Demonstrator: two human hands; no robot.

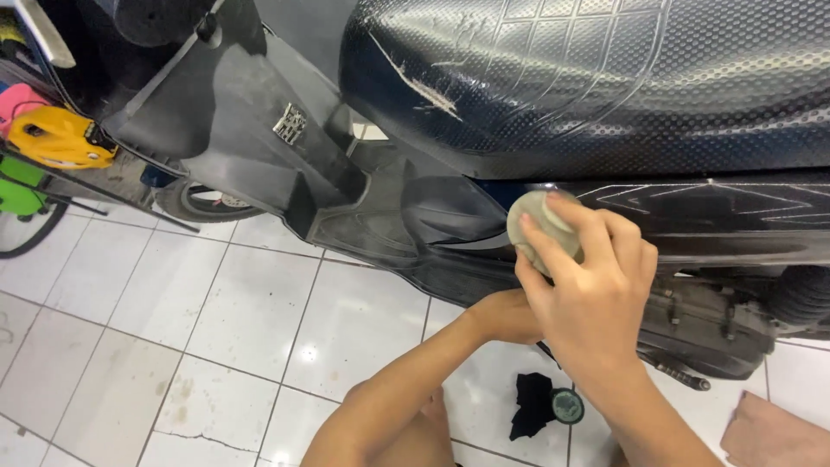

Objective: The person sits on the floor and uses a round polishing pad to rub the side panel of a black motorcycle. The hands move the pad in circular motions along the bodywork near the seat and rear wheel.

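My right hand (592,285) grips a round pale sponge pad (538,227) and presses it against the dark glossy side panel (718,207) of a scooter, just below the black textured seat (588,78). My left hand (506,316) sits lower, behind the right hand, against the scooter's lower body; its fingers are hidden. The seat has a torn scuff (432,91) near its front.
The black footboard (363,216) and leg shield (233,104) stretch left. A black cloth (529,404) and a small round tin (568,405) lie on the white tiled floor (173,329). Yellow, pink and green items (52,138) stand at far left. A brown cardboard piece (774,437) lies at bottom right.
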